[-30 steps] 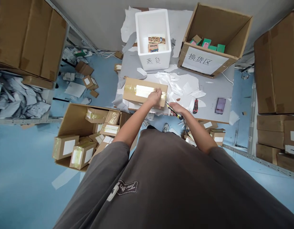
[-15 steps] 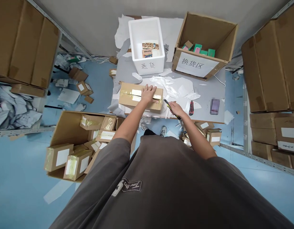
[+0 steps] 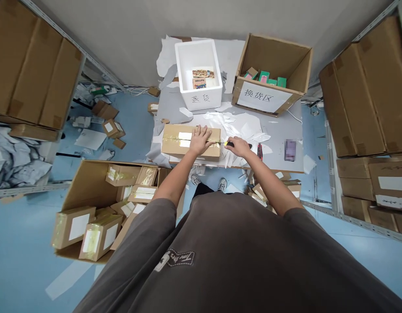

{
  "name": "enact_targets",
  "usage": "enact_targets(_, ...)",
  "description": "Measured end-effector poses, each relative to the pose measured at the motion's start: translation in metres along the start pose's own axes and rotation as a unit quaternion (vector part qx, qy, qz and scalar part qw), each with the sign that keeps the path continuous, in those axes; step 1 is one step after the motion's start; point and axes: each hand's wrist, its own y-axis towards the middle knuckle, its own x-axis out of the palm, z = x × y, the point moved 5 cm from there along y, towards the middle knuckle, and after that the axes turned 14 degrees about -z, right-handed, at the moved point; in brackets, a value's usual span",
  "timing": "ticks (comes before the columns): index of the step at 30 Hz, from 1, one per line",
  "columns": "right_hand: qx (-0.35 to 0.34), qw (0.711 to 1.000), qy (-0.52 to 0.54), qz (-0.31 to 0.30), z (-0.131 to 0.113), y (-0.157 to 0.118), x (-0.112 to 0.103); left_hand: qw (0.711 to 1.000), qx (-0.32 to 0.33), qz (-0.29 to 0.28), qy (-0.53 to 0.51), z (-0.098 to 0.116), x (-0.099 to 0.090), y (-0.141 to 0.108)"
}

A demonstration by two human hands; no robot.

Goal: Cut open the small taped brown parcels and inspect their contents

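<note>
A taped cardboard box [image 3: 175, 147] with white labels lies near the front edge of the table. My left hand [image 3: 199, 140] rests on top of its right part, fingers spread. Just right of the box, my right hand [image 3: 238, 146] is wrapped round a black and yellow utility knife [image 3: 229, 144]. The knife's blade points left at the box's right end, by the taped seam; whether it touches cannot be made out. A red and black cutter [image 3: 259, 151] lies on the table to the right of my right hand.
Behind stand a white foam box [image 3: 202, 99] and an open carton [image 3: 264, 99] holding green packs. Torn paper [image 3: 249, 126] and a phone-like purple item [image 3: 290, 150] lie on the table [image 3: 276, 163]. A large carton of parcels [image 3: 90, 182] stands at left; shelves flank both sides.
My right hand has turned the knife, so it now lies nearly level and points at the box's right end. My left hand stays on the box. The whole view has shifted slightly.
</note>
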Motion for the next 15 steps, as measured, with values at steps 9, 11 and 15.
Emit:
enact_targets(9,-0.060,0.997,-0.052,0.021,0.003,0.009,-0.001,0.999,0.032,0.031,-0.017,-0.003,0.007,-0.002)
enact_targets(11,-0.056,0.997,-0.046,0.028,0.004,0.012,-0.003,0.999,0.035,0.034,-0.023,-0.004,0.008,-0.002)
enact_targets(15,-0.038,0.998,-0.031,0.029,0.012,0.018,-0.011,0.998,0.034,0.038,-0.033,-0.005,0.006,-0.003)
